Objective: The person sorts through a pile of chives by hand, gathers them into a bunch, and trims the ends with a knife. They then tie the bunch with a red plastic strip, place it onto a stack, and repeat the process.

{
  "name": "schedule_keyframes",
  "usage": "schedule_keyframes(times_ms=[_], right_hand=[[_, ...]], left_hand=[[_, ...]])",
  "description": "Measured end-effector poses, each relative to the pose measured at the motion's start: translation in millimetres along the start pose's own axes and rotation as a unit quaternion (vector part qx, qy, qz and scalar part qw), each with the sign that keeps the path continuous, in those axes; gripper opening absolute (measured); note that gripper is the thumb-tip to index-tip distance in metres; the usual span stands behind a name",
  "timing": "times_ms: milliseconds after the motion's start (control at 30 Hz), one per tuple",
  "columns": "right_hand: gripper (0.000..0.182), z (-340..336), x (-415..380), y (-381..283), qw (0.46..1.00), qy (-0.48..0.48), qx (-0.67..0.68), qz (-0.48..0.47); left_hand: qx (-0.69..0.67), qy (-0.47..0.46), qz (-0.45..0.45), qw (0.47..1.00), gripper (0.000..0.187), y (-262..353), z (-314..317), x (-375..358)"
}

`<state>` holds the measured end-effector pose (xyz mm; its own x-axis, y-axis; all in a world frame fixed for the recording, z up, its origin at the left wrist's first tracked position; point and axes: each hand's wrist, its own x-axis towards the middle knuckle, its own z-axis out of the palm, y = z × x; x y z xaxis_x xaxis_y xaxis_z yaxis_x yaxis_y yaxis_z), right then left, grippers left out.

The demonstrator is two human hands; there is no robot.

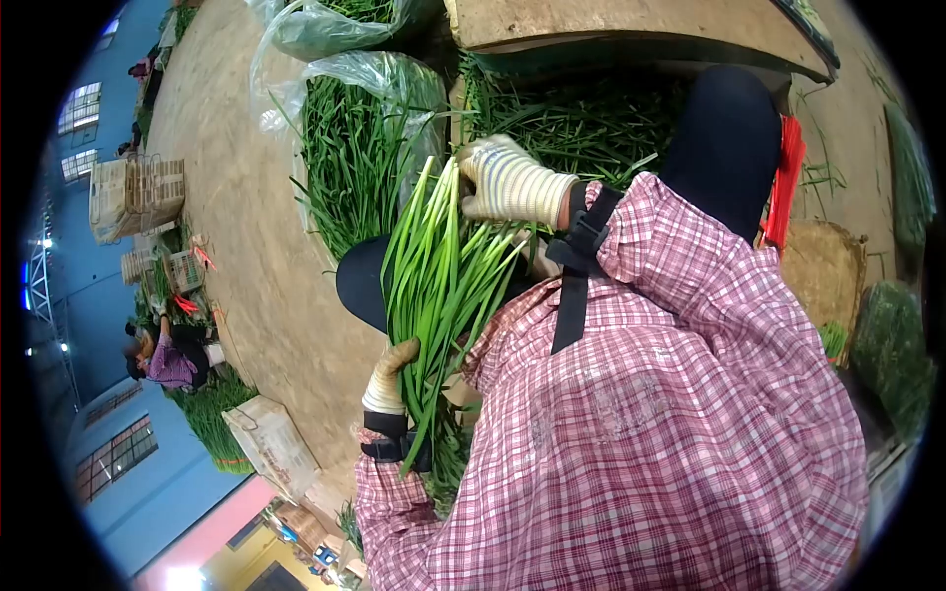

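Note:
A bunch of long green garlic chives with pale stem ends lies fanned across my lap. My left hand, in a soiled work glove, is closed round the leafy part, its thumb on top. Up at the pale ends is my right hand, in a striped cream glove. Its fingers are curled against the stems, and the fingertips are partly hidden. More pale stem ends stick out beneath the right wrist. Dark straps with buckles go round both wrists, over the checked sleeves.
An open plastic bag of chives stands beside my knee. More greens lie under a wooden board. Red strips hang by my other leg. Across the concrete floor are stacked crates, a pale box and another person.

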<state>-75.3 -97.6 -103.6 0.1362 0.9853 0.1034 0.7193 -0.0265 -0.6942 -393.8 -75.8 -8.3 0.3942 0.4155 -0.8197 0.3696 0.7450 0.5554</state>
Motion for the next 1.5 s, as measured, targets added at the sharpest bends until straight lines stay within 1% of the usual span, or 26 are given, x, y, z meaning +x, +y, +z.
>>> schedule_keyframes(times_ms=[33, 100, 133, 167, 200, 233, 267, 300, 333, 367, 400, 467, 500, 533, 633, 733, 767, 933, 1000, 1067, 1100, 1133, 1233, 1300, 1433, 1500], right_hand=[[0.030, -17.8, 6.7, -7.6, 0.992, -0.064, -0.091, 0.057], [0.023, -34.1, 15.2, 21.3, 0.959, -0.040, -0.239, 0.144], [0.021, -46.1, 6.0, 42.4, 0.949, 0.013, -0.253, 0.187], [0.020, -53.0, 2.1, 66.5, 0.920, -0.001, -0.308, 0.243], [0.027, -63.1, -0.3, 77.5, 0.909, 0.015, -0.304, 0.285], [0.035, -55.6, -2.8, 77.6, 0.948, 0.045, -0.157, 0.271], [0.044, -56.1, -8.1, 57.0, 0.965, 0.073, -0.009, 0.251], [0.043, -61.4, -7.1, 37.9, 0.949, -0.065, 0.200, 0.236], [0.048, -45.3, -6.6, 34.1, 0.953, -0.081, 0.257, 0.136], [0.052, -36.0, -10.0, 35.9, 0.917, -0.143, 0.370, 0.045], [0.047, -37.6, -13.9, 20.6, 0.877, -0.169, 0.429, 0.134], [0.043, -42.3, -15.4, 12.9, 0.855, -0.201, 0.438, 0.191], [0.040, -37.6, -14.8, 14.1, 0.887, -0.198, 0.393, 0.138], [0.040, -33.0, -15.9, 15.4, 0.887, -0.197, 0.393, 0.139], [0.036, -25.8, -18.8, 13.5, 0.822, -0.140, 0.522, 0.179], [0.038, -24.7, -12.6, 9.5, 0.832, -0.116, 0.514, 0.177], [0.039, -25.9, -14.0, 8.3, 0.799, -0.119, 0.563, 0.172], [0.041, -30.6, -13.1, 19.6, 0.843, -0.155, 0.489, 0.160], [0.046, -24.7, -5.5, 23.0, 0.923, -0.160, 0.332, 0.113], [0.044, -23.9, -5.7, 20.7, 0.931, -0.143, 0.315, 0.116], [0.041, -22.8, -6.7, 19.5, 0.941, -0.124, 0.303, 0.091], [0.039, -21.7, -7.5, 17.9, 0.949, -0.105, 0.290, 0.068], [0.038, -10.6, -2.6, 23.5, 0.955, -0.115, 0.262, 0.076], [0.038, -7.7, -0.8, 25.1, 0.957, -0.113, 0.255, 0.078], [0.031, -8.4, 0.5, 23.1, 0.987, -0.093, 0.110, 0.067], [0.029, -10.3, 0.6, 24.2, 0.992, -0.083, 0.070, 0.068]], left_hand=[[-0.001, 0.000, 0.001, 1.000, 0.050, -0.3, -2.4, -0.6], [-0.007, 0.016, 0.012, 1.000, 0.049, -2.7, -7.9, -2.7], [-0.007, 0.016, 0.013, 1.000, 0.049, -4.0, -8.8, -3.5], [-0.028, 0.020, 0.019, 0.999, 0.048, -5.5, -9.2, -4.9], [-0.050, 0.024, 0.026, 0.998, 0.048, -6.4, -9.8, -5.8], [-0.067, 0.031, 0.022, 0.997, 0.049, -6.7, -10.4, -4.6], [-0.068, 0.029, 0.025, 0.997, 0.049, -4.2, -8.4, -3.4], [-0.059, 0.017, 0.027, 0.998, 0.049, -1.4, -4.8, -2.7], [-0.050, 0.006, 0.029, 0.998, 0.049, 1.1, -1.9, -1.6], [-0.049, 0.001, 0.032, 0.998, 0.049, 0.0, -3.7, 2.8], [-0.045, 0.002, 0.042, 0.998, 0.049, -2.9, -9.5, 8.3], [-0.040, 0.002, 0.050, 0.998, 0.049, -3.0, -13.3, 13.5], [-0.034, -0.010, 0.047, 0.998, 0.049, -2.3, -12.9, 14.8], [-0.028, -0.022, 0.043, 0.998, 0.049, -2.0, -13.6, 15.5], [-0.067, -0.044, 0.037, 0.996, 0.052, -3.3, -8.1, 15.5], [-0.068, -0.060, 0.016, 0.996, 0.053, -6.0, -12.3, 18.0], [-0.084, -0.050, 0.018, 0.995, 0.054, -9.7, -15.7, 21.0], [-0.093, -0.061, 0.007, 0.994, 0.050, -3.9, -7.7, 19.0], [-0.098, -0.029, 0.022, 0.994, 0.050, -5.1, -1.2, 17.4], [-0.088, -0.063, 0.012, 0.994, 0.051, -5.0, -10.6, 20.7], [-0.084, -0.014, 0.022, 0.996, 0.051, -5.3, -7.3, 18.5], [-0.083, -0.013, 0.021, 0.996, 0.051, -2.6, -6.6, 16.8], [-0.030, -0.032, 0.018, 0.999, 0.051, 1.2, -8.5, 16.6], [-0.025, -0.002, 0.034, 0.999, 0.051, -1.7, -9.7, 18.1], [-0.027, -0.013, 0.024, 0.999, 0.051, 1.3, -9.3, 15.0], [-0.020, -0.053, 0.016, 0.998, 0.052, 2.3, -14.7, 14.4]])
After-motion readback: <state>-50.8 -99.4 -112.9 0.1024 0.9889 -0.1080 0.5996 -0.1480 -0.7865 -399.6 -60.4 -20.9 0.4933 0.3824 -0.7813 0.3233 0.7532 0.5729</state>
